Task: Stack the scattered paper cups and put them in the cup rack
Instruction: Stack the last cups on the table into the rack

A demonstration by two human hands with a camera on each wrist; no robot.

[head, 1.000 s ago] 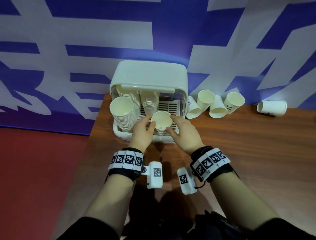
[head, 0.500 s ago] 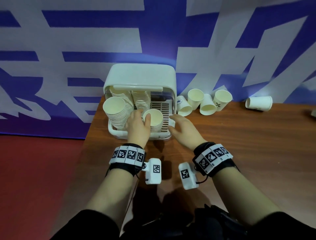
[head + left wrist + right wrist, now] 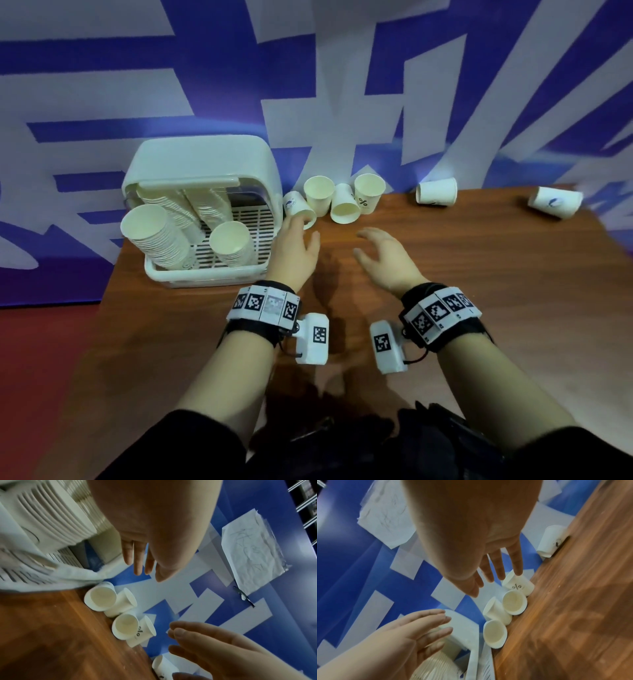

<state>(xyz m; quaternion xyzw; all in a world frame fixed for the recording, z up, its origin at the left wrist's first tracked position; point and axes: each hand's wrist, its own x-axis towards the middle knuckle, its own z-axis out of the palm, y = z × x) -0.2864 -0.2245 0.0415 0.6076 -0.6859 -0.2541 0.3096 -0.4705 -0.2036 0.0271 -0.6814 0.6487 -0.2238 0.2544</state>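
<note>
While both hands hover empty above the brown wooden table [image 3: 479, 308], a white plastic cup rack with a domed lid [image 3: 202, 164] stands just left of the left hand [image 3: 294, 253], holding a tall slanted stack of cream paper cups [image 3: 154, 240] and a shorter stack of cream paper cups [image 3: 233, 245] nearer that hand. Just beyond the left fingertips lies a tipped white paper cup with a blue mark [image 3: 298, 209], the first of a huddle against the blue-and-white patterned wall [image 3: 342, 85]: beside it an upright cream cup [image 3: 318, 195], a cup on its side with its mouth facing the person [image 3: 344, 207], and an upright cup printed with a percent sign [image 3: 368, 193]. Further right of the right hand [image 3: 387, 263], well apart, lie a toppled white cup [image 3: 436, 192] and another toppled cup with a blue mark [image 3: 555, 202]. Nothing lies between the hands and the huddle. The left hand reaches forward, palm down, fingers straight and loosely spread. The right hand is also slack and empty, fingers extended toward the percent-sign cup, not touching it as far as the wrist view shows.
</note>
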